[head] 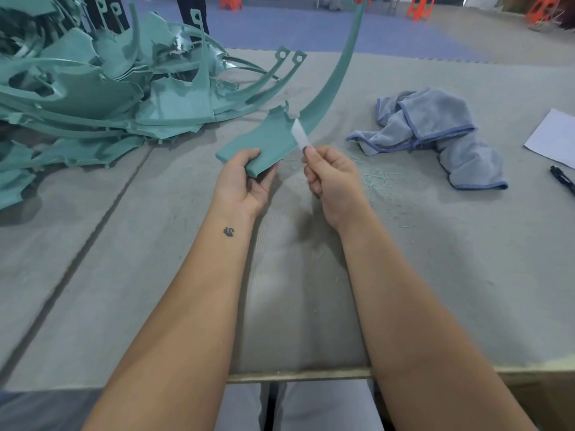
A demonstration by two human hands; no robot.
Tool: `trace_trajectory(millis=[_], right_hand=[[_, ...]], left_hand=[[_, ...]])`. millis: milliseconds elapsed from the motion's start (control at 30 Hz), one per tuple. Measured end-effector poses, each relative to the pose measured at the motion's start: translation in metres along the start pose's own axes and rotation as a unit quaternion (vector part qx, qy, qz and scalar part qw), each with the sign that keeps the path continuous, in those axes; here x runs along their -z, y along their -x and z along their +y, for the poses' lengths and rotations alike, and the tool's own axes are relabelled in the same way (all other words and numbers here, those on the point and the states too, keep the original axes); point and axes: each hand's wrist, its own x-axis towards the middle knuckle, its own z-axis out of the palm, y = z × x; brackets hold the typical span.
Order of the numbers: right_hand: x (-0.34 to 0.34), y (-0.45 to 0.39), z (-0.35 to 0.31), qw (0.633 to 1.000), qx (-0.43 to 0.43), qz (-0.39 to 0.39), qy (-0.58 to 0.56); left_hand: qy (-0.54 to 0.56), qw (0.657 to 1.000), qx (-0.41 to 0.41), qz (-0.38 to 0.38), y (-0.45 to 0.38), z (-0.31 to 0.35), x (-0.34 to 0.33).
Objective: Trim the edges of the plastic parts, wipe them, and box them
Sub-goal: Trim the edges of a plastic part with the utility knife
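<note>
My left hand [245, 178] grips the broad lower end of a teal plastic part [264, 138], whose long curved arm sweeps up and to the right past the top of the view. My right hand [329, 178] pinches a small pale blade [299, 133] between thumb and fingers. The blade's tip lies against the part's edge where the broad end meets the arm. Thin teal shavings [375, 178] lie on the table just right of my right hand.
A large heap of teal plastic parts [93, 88] fills the table's left side. A crumpled blue-grey cloth [435, 132] lies at the right, with a white sheet of paper [553, 138] and a black pen [563, 180] beyond it. Orange stools [420, 6] stand on the floor behind.
</note>
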Motion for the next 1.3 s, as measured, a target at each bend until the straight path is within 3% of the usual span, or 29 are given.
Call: trace_trajectory(millis=[100, 267, 500, 700, 900, 1100, 1233, 1300], right_hand=[[0.004, -0.002, 0.0, 1.0, -0.009, 0.001, -0.028], [-0.001, 0.003, 0.004, 0.987, 0.006, -0.127, 0.093], [0.004, -0.002, 0.001, 1.0, 0.007, -0.03, 0.005], [0.002, 0.001, 0.005, 0.987, 0.002, -0.137, 0.09], [0.006, -0.003, 0.002, 0.999, 0.005, -0.039, 0.007], [0.004, 0.001, 0.003, 0.988, -0.01, -0.134, 0.082], [0.006, -0.003, 0.0, 1.0, -0.014, -0.027, -0.001], [0.009, -0.005, 0.001, 1.0, -0.014, -0.018, -0.014]], left_hand=[[0.001, 1.0, 0.0, 0.006, 0.0, -0.001, -0.001], [-0.008, 1.0, 0.006, 0.022, 0.0, -0.004, -0.005], [-0.006, 0.999, 0.012, 0.034, -0.001, -0.002, -0.003], [-0.02, 0.998, 0.008, 0.05, 0.002, -0.003, -0.005], [-0.011, 0.999, 0.007, 0.034, 0.003, -0.003, -0.003], [-0.031, 0.998, 0.002, 0.05, 0.001, -0.005, -0.003], [-0.038, 0.998, -0.011, 0.04, -0.001, -0.008, -0.002], [-0.032, 0.999, -0.013, 0.04, -0.001, -0.008, -0.002]])
